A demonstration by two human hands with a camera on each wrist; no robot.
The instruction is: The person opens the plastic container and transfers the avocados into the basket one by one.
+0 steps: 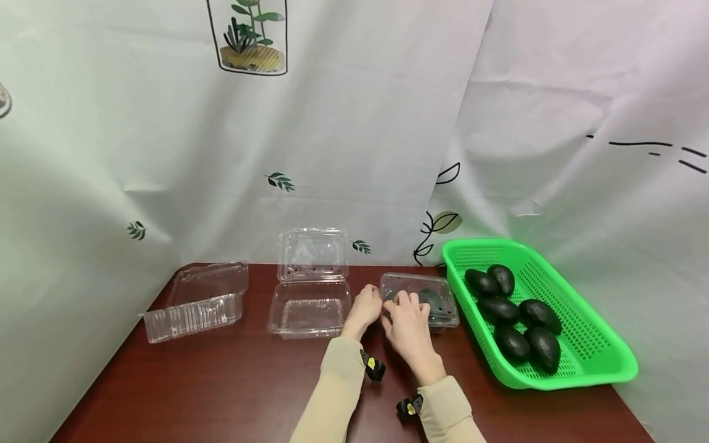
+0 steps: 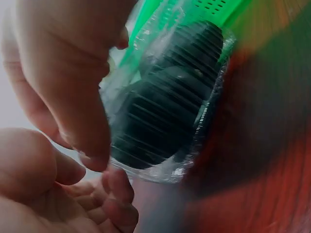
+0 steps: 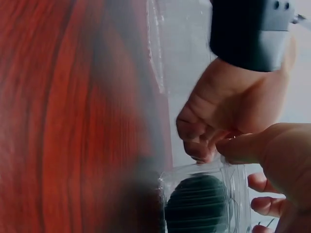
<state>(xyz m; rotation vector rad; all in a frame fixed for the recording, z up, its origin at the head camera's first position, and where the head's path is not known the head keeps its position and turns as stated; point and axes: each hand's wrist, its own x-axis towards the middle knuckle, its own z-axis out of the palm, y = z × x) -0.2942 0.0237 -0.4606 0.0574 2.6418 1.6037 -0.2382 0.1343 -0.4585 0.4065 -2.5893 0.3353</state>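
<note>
A clear plastic clamshell box (image 1: 416, 283) stands with its lid down, dark avocados (image 2: 160, 107) showing through its ribbed wall. At its left edge, my left hand (image 1: 365, 311) pinches the rim with curled fingers; the left wrist view has this hand (image 2: 63, 189) beside the box's corner. My right hand (image 1: 408, 326) lies over the lid's left front part. Its thumb (image 3: 243, 148) presses the rim near the left fingertips, while its other fingers bend over the lid. The hands partly cover the rim where they meet.
To the right, a green plastic basket (image 1: 600, 335) holds several dark avocados (image 1: 498, 311). An open clamshell box (image 1: 310, 335) stands left of my hands with its lid raised. Farther left, another open clamshell (image 1: 194, 320) is tipped on its side. White printed cloth (image 1: 354, 123) hangs behind the table (image 1: 221, 381).
</note>
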